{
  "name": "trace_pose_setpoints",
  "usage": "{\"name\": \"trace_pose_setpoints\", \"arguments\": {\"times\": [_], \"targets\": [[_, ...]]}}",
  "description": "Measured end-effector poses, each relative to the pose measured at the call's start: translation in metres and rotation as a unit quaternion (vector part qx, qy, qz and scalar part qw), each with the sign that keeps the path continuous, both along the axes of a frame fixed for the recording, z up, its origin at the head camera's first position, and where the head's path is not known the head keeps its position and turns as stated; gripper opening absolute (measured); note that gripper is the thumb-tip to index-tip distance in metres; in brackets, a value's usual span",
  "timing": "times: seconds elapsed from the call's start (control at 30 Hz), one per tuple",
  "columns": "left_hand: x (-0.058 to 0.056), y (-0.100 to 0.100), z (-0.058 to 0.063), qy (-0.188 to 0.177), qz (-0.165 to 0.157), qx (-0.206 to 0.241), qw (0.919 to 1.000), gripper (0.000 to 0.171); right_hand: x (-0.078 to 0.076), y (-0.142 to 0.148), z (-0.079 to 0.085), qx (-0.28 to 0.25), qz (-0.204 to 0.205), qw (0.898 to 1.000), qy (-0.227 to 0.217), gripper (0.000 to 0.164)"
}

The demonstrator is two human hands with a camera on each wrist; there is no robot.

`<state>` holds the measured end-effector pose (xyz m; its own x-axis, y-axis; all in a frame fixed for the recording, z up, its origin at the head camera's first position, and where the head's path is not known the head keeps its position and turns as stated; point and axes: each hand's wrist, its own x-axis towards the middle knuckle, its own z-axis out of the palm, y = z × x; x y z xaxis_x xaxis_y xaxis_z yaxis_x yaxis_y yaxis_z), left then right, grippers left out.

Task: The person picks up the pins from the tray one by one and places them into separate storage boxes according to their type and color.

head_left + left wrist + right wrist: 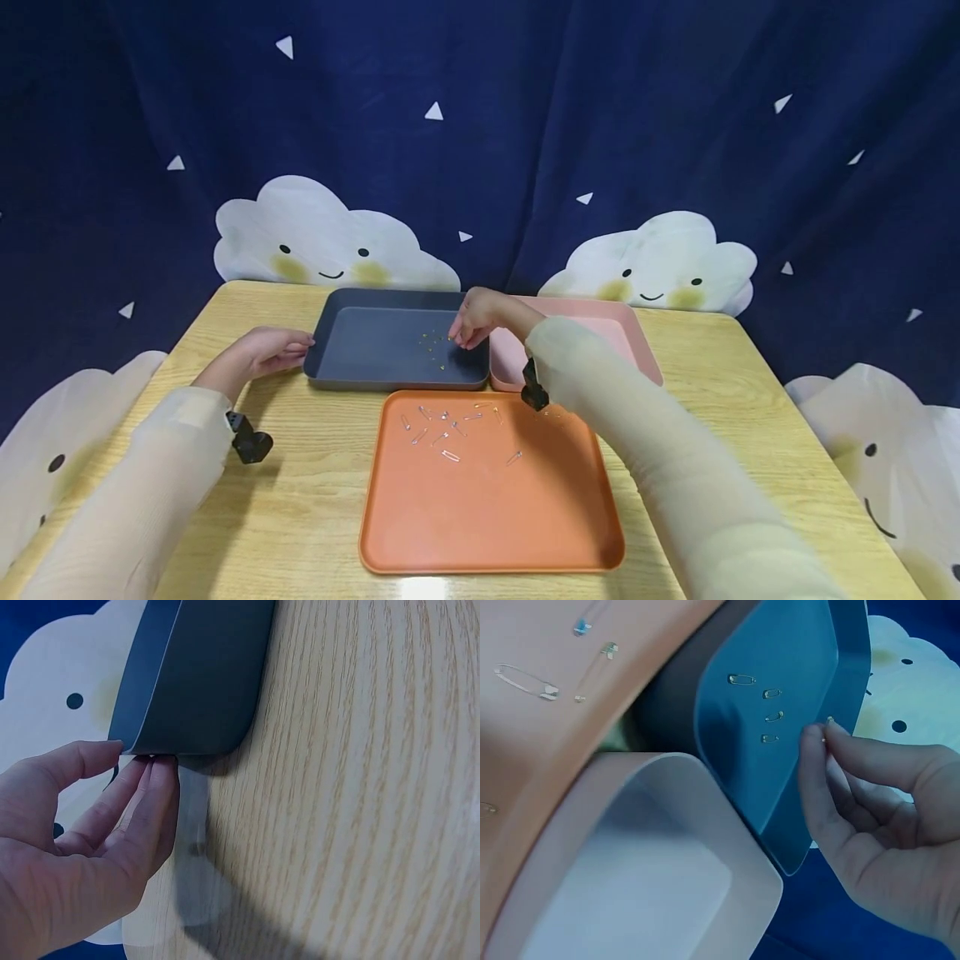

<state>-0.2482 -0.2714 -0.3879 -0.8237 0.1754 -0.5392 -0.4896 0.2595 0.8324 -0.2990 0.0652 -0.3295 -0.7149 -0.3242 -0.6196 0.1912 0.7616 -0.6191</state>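
Observation:
My right hand [480,315] is over the right part of the dark grey tray [360,343]. Between thumb and forefinger it pinches a small gold safety pin [829,721], mostly hidden by the fingertips. Several small gold safety pins [772,694] lie spread on that tray's floor below. At the tray's left end, my left hand [272,350] holds the rim, thumb on the edge and fingers against the outer wall, as the left wrist view shows. Silver safety pins [450,456] and some gold ones lie scattered over the upper part of the orange tray [487,525].
A pink tray [637,342] stands right of the grey one, its near part behind my right sleeve. The orange tray lies in front of both on the wooden table [300,500]. A dark blue curtain [495,100] with clouds hangs behind.

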Motion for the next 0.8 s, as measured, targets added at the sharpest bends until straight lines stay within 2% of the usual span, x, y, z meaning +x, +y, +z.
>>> {"name": "trace_pose_setpoints", "arguments": {"times": [0.1, 0.23, 0.3, 0.37, 0.43, 0.53, 0.63, 0.67, 0.73, 0.8], "targets": [[0.000, 0.000, 0.002, 0.003, 0.000, -0.001, 1.0000, 0.063, -0.036, 0.000, -0.031, -0.001, 0.020, 1.000, -0.010, 0.023], [0.000, 0.002, 0.003, 0.007, 0.000, 0.000, 1.0000, 0.063, -0.094, 0.002, -0.091, 0.009, 0.020, 1.000, -0.014, 0.019], [0.000, 0.003, 0.002, 0.008, 0.000, 0.000, 1.0000, 0.063, -0.111, 0.001, -0.113, 0.037, 0.012, 0.999, -0.014, 0.019], [0.000, 0.003, 0.002, 0.008, 0.002, 0.001, 1.0000, 0.063, -0.126, 0.002, -0.132, 0.052, 0.030, 0.998, -0.025, 0.016], [-0.001, 0.004, 0.001, 0.008, 0.005, 0.004, 0.9999, 0.063, -0.135, 0.002, -0.143, 0.072, 0.054, 0.995, -0.033, 0.014], [-0.002, 0.003, 0.000, 0.010, 0.007, 0.011, 0.9999, 0.062, -0.143, 0.000, -0.153, 0.090, 0.088, 0.992, -0.015, 0.011], [-0.002, 0.001, -0.001, 0.012, 0.006, 0.016, 0.9998, 0.062, -0.147, -0.006, -0.162, 0.123, 0.081, 0.989, 0.026, 0.016], [-0.001, 0.001, -0.001, 0.013, 0.006, 0.015, 0.9998, 0.062, -0.149, -0.007, -0.165, 0.122, 0.084, 0.989, 0.032, 0.017], [-0.001, 0.000, -0.003, 0.013, 0.005, 0.018, 0.9997, 0.062, -0.159, 0.000, -0.174, 0.061, 0.116, 0.991, 0.016, 0.015], [0.000, 0.000, -0.004, 0.011, 0.008, 0.021, 0.9997, 0.061, -0.141, 0.001, -0.158, 0.046, 0.102, 0.993, 0.021, 0.014]]}}
